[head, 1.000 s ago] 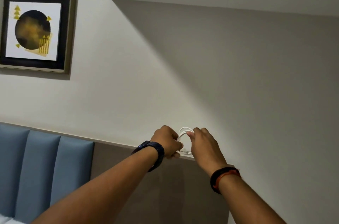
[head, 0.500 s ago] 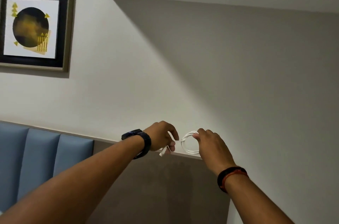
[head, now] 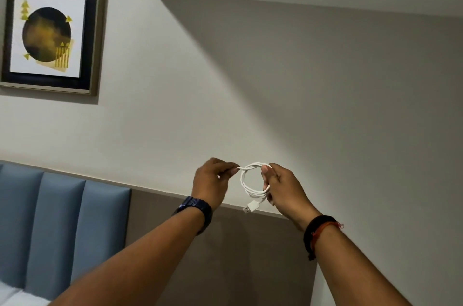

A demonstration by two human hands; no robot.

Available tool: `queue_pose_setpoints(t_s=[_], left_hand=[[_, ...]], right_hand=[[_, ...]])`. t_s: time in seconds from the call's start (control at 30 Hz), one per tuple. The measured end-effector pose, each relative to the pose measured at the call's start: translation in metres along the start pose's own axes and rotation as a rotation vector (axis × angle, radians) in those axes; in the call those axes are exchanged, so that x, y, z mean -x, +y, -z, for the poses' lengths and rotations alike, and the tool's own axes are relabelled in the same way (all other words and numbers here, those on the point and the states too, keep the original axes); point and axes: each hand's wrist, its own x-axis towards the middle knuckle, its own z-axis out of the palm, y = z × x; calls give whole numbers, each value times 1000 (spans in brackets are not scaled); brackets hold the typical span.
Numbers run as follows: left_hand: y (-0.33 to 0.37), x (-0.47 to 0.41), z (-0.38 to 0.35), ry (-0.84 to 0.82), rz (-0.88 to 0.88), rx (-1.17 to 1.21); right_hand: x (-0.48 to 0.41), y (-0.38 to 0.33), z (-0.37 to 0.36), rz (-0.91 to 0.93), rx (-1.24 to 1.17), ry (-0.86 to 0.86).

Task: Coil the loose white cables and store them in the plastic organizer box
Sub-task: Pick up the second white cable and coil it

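Observation:
A white cable [head: 246, 186] is wound into a small round coil, held up in the air in front of the wall. My right hand [head: 280, 189] grips the right side of the coil. My left hand [head: 213, 181] pinches the cable's free end at the top left of the coil. A white USB plug [head: 250, 207] hangs below the loop. The plastic organizer box is not in view.
A framed picture [head: 51, 35] hangs on the wall at the upper left. A blue padded headboard [head: 60, 230] fills the lower left, with a grey panel [head: 225, 255] beside it. A strip of white bedding [head: 15, 298] shows at the bottom left corner.
The coil has been lifted off the ledge line and turned to face me. My left hand went from the plug end to pinching the cable at the coil's top.

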Motion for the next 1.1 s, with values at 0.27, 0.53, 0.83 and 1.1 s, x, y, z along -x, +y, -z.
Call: queue_pose_setpoints(t_s=[0.27, 0.53, 0.83, 1.1], left_hand=[[25, 14, -15, -118, 245, 360], [32, 20, -5, -307, 370, 897], [22, 19, -2, -257, 374, 973], [3, 18, 10, -405, 404, 1054]], right_hand=[[-1, 2, -6, -25, 55, 76], [-5, 5, -4, -15, 123, 127], [0, 2, -9, 90, 192, 89], [7, 10, 0, 14, 225, -15]])
